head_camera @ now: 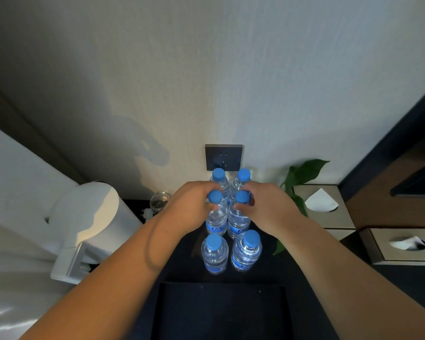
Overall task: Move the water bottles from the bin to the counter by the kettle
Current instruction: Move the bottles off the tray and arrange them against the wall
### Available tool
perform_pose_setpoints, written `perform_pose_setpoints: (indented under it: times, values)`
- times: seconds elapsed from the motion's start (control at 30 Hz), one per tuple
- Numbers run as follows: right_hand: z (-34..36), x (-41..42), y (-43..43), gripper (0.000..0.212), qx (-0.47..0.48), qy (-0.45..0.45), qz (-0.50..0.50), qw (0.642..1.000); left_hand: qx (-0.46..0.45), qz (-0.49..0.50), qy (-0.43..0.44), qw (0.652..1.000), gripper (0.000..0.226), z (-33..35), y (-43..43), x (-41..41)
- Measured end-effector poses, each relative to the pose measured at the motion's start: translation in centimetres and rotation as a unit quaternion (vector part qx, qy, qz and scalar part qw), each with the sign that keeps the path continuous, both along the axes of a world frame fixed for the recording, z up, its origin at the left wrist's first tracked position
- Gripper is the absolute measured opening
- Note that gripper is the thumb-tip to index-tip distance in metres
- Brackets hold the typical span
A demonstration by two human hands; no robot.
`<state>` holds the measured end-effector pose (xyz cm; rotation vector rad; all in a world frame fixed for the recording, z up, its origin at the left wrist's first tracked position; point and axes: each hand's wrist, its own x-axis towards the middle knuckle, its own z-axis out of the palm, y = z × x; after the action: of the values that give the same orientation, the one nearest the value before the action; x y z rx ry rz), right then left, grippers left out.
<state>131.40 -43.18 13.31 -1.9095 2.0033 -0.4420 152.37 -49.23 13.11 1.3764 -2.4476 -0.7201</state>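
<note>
Several clear water bottles with blue caps stand in two columns on the dark counter (304, 273). My left hand (190, 204) grips the neck of the middle-left bottle (216, 217). My right hand (268, 204) grips the neck of the middle-right bottle (238, 219). Two bottles (219, 176) (242, 177) stand behind them by the wall. Two more (214, 253) (247, 251) stand in front. A white kettle (91, 217) sits to the left. The dark bin (221, 312) lies below, its inside showing no bottles.
A wall socket (223, 157) is behind the bottles. A small glass (159, 201) stands left of my left hand. A green plant (302, 177) and two tissue boxes (326, 207) (405, 245) are on the right.
</note>
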Motion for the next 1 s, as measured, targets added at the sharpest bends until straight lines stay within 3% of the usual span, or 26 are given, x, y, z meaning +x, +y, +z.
perform_pose_setpoints:
  times: [0.3,0.5,0.73,0.9,1.0]
  values:
    - [0.2,-0.5,0.1,0.04,0.015,0.008,0.007,1.0,-0.008,0.034,-0.001,0.999,0.036,0.1,0.3,-0.2]
    - [0.5,-0.7,-0.3,0.022,0.031,0.029,0.024,0.999,-0.019,0.013,-0.01,1.0,0.025,0.1,0.4,-0.3]
    - [0.4,-0.1,-0.4,0.033,0.017,0.051,0.015,0.998,0.016,0.002,0.024,1.0,0.043,-0.6,0.8,0.0]
    - [0.7,-0.7,-0.2,0.025,0.043,0.003,0.041,0.998,-0.033,0.039,-0.013,0.999,0.025,-0.6,0.9,-0.4]
    - [0.8,-0.9,-0.1,0.014,0.04,0.012,0.046,0.998,0.015,-0.001,0.0,1.0,0.02,-0.7,0.8,0.1]
